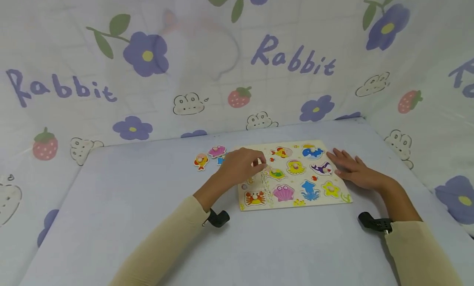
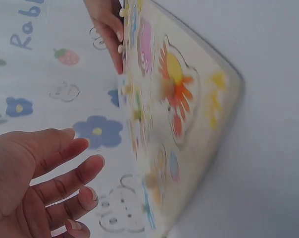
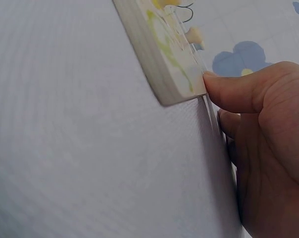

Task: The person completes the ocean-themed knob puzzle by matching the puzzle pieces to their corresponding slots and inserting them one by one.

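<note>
A wooden peg puzzle board with sea-animal pictures lies on the table. My left hand hovers above its left part, fingers loosely bent with nothing between them, as the left wrist view shows. Below that hand is a knobbed crab piece; a green turtle piece lies just right of the fingertips. My right hand rests at the board's right edge, fingers extended and thumb touching the corner side. A pink shell picture and a blue squid picture on the board show no knobs.
Loose pieces lie left of the board: a pink shell piece, a yellow-red fish piece and a blue piece partly hidden by my left hand. A printed curtain hangs behind the pale table.
</note>
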Motion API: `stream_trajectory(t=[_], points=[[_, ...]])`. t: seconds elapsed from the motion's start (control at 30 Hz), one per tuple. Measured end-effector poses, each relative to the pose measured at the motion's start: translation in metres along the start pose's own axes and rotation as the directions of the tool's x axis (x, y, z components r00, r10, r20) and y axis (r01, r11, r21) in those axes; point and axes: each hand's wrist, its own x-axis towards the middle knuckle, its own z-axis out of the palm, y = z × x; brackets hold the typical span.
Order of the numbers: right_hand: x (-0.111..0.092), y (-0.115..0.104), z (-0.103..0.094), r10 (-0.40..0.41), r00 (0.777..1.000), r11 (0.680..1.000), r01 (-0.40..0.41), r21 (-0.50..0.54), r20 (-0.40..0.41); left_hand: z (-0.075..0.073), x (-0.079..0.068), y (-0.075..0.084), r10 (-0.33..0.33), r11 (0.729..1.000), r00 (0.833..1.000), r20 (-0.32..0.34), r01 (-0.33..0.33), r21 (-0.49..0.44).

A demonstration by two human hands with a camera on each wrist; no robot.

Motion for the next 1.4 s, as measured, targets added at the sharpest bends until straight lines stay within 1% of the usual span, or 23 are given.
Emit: stream_trajectory(t=[0.13,0.3,0.43,0.63,0.73,0.9,1.03,1.17,1.27,1.4], points=[[-0.001,-0.002,0.0,-0.005,1.0,1.0,0.005,0.006,-0.002,-0.011,-0.019,-0.021,-0.048,0.999,0.997,-0.053,0.047,-0.02],[0.0,0.0,0.001,0.002,1.0,1.0,-0.002,0.002,-0.007,-0.021,-0.036,-0.047,-0.122,0.993,0.986,-0.115,0.119,-0.027],[0.002,0.001,0.001,0.017,1.0,1.0,-0.017,-0.006,-0.009,-0.025,-0.044,-0.064,-0.167,0.986,0.977,-0.13,0.163,-0.038],[0.005,0.0,0.002,0.001,1.0,1.0,-0.001,-0.009,0.003,-0.026,-0.057,-0.083,-0.229,0.972,0.964,-0.135,0.221,-0.074],[0.004,0.001,0.002,0.004,1.0,1.0,-0.004,-0.009,0.005,-0.026,-0.058,-0.091,-0.247,0.968,0.959,-0.138,0.239,-0.078],[0.001,0.001,0.001,0.009,1.0,1.0,-0.009,0.004,0.005,-0.029,-0.055,-0.104,-0.274,0.961,0.95,-0.149,0.265,-0.076],[0.002,0.003,0.001,0.002,1.0,1.0,-0.002,0.008,0.008,-0.032,-0.056,-0.118,-0.318,0.948,0.933,-0.167,0.31,-0.07],[0.001,0.004,0.001,0.002,1.0,1.0,-0.002,-0.01,0.005,-0.028,-0.056,-0.131,-0.354,0.935,0.919,-0.177,0.349,-0.058],[0.001,0.004,0.0,0.004,1.0,1.0,-0.004,-0.01,0.002,-0.025,-0.057,-0.136,-0.38,0.925,0.908,-0.179,0.377,-0.049],[0.002,0.003,0.001,-0.001,1.0,1.0,0.001,0.005,-0.003,-0.026,-0.058,-0.138,-0.414,0.91,0.894,-0.173,0.413,-0.04]])
